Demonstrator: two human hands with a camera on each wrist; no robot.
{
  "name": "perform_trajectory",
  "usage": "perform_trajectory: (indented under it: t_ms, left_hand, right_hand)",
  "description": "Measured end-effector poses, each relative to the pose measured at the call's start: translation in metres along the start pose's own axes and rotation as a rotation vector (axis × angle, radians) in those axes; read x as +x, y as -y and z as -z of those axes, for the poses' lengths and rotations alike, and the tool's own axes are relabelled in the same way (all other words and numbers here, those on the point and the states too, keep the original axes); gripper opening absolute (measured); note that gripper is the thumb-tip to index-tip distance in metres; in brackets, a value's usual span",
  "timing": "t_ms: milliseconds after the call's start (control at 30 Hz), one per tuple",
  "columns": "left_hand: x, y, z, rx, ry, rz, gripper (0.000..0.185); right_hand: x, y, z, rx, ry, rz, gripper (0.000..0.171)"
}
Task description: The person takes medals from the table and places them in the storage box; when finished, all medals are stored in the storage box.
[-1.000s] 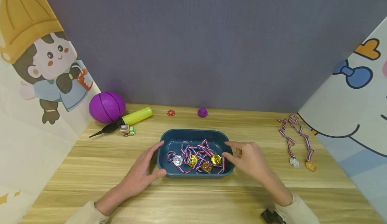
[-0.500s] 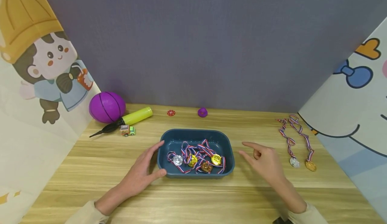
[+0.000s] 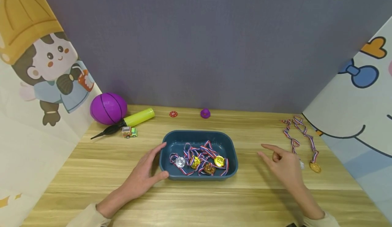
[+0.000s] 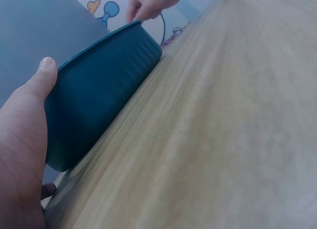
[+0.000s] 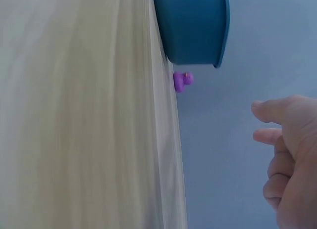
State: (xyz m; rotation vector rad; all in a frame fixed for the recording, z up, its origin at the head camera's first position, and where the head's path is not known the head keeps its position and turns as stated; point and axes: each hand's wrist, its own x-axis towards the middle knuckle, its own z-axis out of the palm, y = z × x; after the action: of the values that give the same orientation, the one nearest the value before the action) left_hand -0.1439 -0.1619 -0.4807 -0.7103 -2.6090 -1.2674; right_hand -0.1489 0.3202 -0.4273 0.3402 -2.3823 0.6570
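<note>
A dark blue-green plastic basin stands in the middle of the table. Inside lie a silver medal, two gold medals and a bronze-coloured medal, tangled in striped ribbons. My left hand rests at the basin's left end, thumb near the front corner and fingers near the back one. In the left wrist view its thumb touches the wall. My right hand is above the table, right of the basin. Thumb and index finger point forward, apart; the other fingers curl with nothing in them. It partly hides a silver medal.
A gold medal on a striped ribbon lies at the far right. Along the back are a purple ball, a yellow-green pump, a toy truck, a red chip and a purple toy duck. A grey wall closes the back.
My right hand has moved from the basin's right rim away to the right, over towards the two medals lying outside. My left hand and the basin have stayed put.
</note>
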Motion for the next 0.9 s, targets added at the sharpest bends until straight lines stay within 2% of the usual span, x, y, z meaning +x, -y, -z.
perform_trajectory:
  t_ms: [200, 433, 667, 900]
  left_hand:
    - [0.0, -0.001, 0.001, 0.0, -0.002, 0.001, 0.092]
    - [0.0, -0.001, 0.001, -0.004, -0.001, -0.003, 0.092]
    - [0.0, 0.0, 0.0, 0.0, 0.0, -0.001, 0.093]
    - [0.0, 0.0, 0.0, 0.002, 0.001, 0.002, 0.093]
  right_hand:
    - [-0.002, -0.013, 0.007, -0.011, -0.002, -0.056, 0.036]
    - [-0.005, -0.038, 0.013, -0.044, -0.049, -0.021, 0.035]
    - [-0.003, -0.048, 0.029, -0.088, -0.033, -0.12, 0.033]
    - [-0.002, -0.058, 0.043, -0.124, -0.077, -0.144, 0.03]
